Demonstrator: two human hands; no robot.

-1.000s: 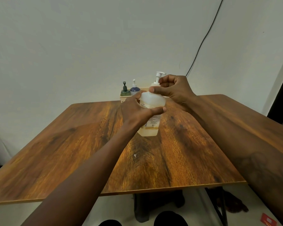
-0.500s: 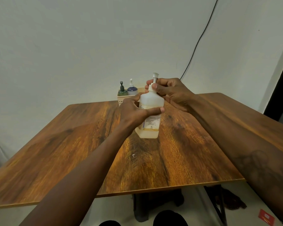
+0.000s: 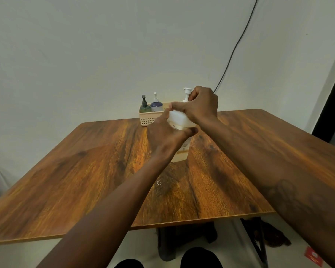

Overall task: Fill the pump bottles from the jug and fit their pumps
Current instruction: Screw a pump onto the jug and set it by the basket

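Observation:
A translucent white pump bottle (image 3: pixel 179 120) with a little yellowish liquid at its base stands on the wooden table (image 3: pixel 85 171). My left hand (image 3: pixel 166 138) wraps around the bottle's body from the near side. My right hand (image 3: pixel 200 106) is closed over the bottle's neck, at the base of the white pump (image 3: pixel 187 93), whose head sticks up above my fingers. Behind, a beige basket (image 3: pixel 149 118) holds a dark green pump bottle (image 3: pixel 145 106) and a blue pump bottle (image 3: pixel 156 105), each with a pump on. No jug is in view.
The basket stands at the table's far edge against a pale wall. A black cable (image 3: pixel 236 47) runs down the wall behind my right hand. A small clear ring (image 3: pixel 158 183) lies on the table. Table legs and floor clutter show below the near edge.
My right hand has turned around the neck, and the pump head now points another way. The left hand keeps its hold on the bottle, which stays on the table.

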